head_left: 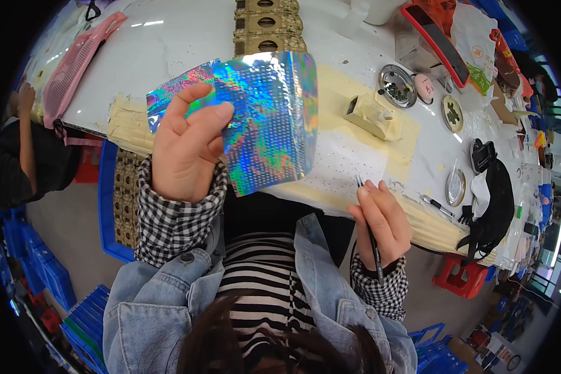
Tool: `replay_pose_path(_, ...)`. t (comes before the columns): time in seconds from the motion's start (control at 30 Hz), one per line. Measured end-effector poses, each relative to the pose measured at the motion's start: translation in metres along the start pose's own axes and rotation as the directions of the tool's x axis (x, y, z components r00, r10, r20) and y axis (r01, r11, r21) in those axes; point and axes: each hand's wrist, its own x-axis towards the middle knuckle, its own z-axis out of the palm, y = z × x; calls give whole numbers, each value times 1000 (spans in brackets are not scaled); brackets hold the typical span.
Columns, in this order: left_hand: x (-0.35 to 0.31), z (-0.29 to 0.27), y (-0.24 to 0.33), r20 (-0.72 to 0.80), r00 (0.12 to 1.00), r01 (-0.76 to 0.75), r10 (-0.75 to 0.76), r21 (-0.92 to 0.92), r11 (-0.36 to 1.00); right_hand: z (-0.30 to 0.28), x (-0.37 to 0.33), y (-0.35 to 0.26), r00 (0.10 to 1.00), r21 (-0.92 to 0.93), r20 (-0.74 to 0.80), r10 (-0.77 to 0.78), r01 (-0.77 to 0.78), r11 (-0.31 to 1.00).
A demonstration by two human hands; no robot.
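Fingers of the left hand (190, 137) pinch a shiny rainbow sheet (271, 124) over the desk's (187, 43) near edge; fingers of the right hand (383, 221) squeeze black tweezers (376, 252) beside it.

Over at the white table's (187, 37) left side lies a pink mesh pouch (78, 71) near a dark-clothed person (28, 153), while a red-cased phone (439, 50) and a red bag (441, 11) crowd the far right, black cloth (495, 202) rests nearer, a red stool (460, 282) stands below, and blue crates (43, 268) sit at left.
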Motion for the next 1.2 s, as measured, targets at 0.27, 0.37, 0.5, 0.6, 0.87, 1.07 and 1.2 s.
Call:
replay_pose_path(0.27, 1, 0, 2, 6, 999, -43, 43, -26, 999, 20, 0, 3, 998, -87, -6, -56, 55, 995)
replay_pose_path(0.37, -1, -1, 4, 4, 999, -38, 38, -31, 999, 26, 5, 4, 997, -121, 22, -76, 78, 990)
replay_pose_path(0.5, -2, -2, 7, -7, 1000, -30, 30, -16, 999, 28, 6, 4, 992, -110, 89, -85, 94, 989)
replay_pose_path(0.6, -1, -1, 4, 12, 999, -41, 41, -36, 999, 27, 8, 2, 981, -107, 159, -112, 130, 986)
replay_pose_path(0.87, -3, -1, 3, 24, 1000, -17, 19, -62, 998, 19, 17, 1, 965, -57, 246, -94, 112, 992)
replay_pose_path(1.07, -4, 0, 0, 27, 1000, 2, 0, -46, 999, 16, 11, 7, 989, 7, 146, -30, 29, 1000)
replay_pose_path(1.2, -11, 17, -3, 22, 999, 48, -48, -17, 999, 0, 14, -1, 999, 100, 10, 51, -52, 994)
